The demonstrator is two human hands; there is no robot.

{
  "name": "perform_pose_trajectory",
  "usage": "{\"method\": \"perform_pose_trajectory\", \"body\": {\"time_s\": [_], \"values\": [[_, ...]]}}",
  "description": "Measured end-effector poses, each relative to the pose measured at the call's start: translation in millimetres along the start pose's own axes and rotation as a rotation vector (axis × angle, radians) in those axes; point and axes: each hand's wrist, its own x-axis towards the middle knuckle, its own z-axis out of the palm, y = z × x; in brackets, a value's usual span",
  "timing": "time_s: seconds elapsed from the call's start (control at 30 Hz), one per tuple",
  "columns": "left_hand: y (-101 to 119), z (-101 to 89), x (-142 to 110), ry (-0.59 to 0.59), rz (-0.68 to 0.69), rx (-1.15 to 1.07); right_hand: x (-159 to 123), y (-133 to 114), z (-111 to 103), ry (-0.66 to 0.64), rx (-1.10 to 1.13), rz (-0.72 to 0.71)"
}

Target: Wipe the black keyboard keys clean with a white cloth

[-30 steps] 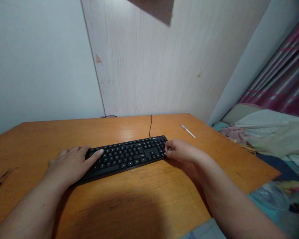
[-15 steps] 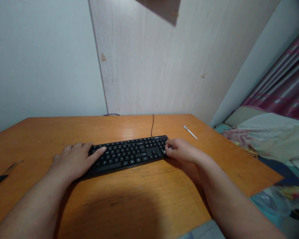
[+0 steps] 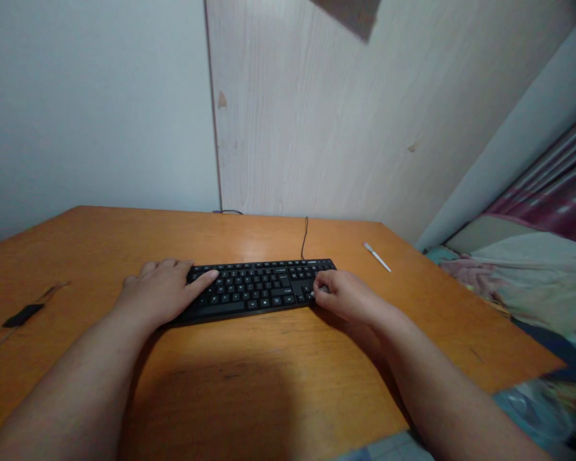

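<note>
A black keyboard (image 3: 249, 291) lies on the orange-brown wooden desk, its cable (image 3: 304, 237) running back to the far edge. My left hand (image 3: 158, 291) lies over the keyboard's left end, thumb across the keys and the other fingers at the far left edge, holding it. At the opposite end, my right hand (image 3: 340, 291) is closed in a pinch over the number-pad keys. Something small and pale may be between its fingertips, but they mostly hide it. The keys beneath both hands are covered.
A white brush-like stick (image 3: 377, 257) lies at the right of the desk (image 3: 211, 378). On the left is a small black piece with thin cords (image 3: 24, 315). A wall stands behind; to the right are bedding (image 3: 532, 262) and a clear plastic item (image 3: 532, 410).
The view has turned a little left, so things appear further right. My right hand has shifted slightly left over the number-pad keys. My left hand stays on the keyboard's left end.
</note>
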Motion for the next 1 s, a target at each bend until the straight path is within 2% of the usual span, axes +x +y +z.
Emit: {"method": "perform_pose_trajectory", "body": {"time_s": [0.17,0.43,0.6,0.77,0.93,1.0], "values": [[3.0,-2.0,-2.7,0.007,-0.012,-0.021,1.7,3.9,1.0,-0.013,-0.034,0.04],[6.4,-4.1,-4.9,0.005,-0.018,-0.022,3.7,1.3,5.4,0.037,-0.037,0.038],[7.9,-3.7,-6.1,0.008,-0.01,-0.024,2.0,5.1,3.3,-0.037,-0.009,0.007],[8.9,-2.6,-7.1,0.029,0.0,-0.014,3.5,1.4,4.5,0.035,-0.052,0.046],[9.5,-2.2,-8.2,0.032,0.007,-0.006,1.6,2.3,3.8,-0.026,-0.019,0.008],[9.6,-1.8,-8.4,0.036,0.005,0.0,1.9,3.9,4.6,-0.01,-0.011,0.002]]}}
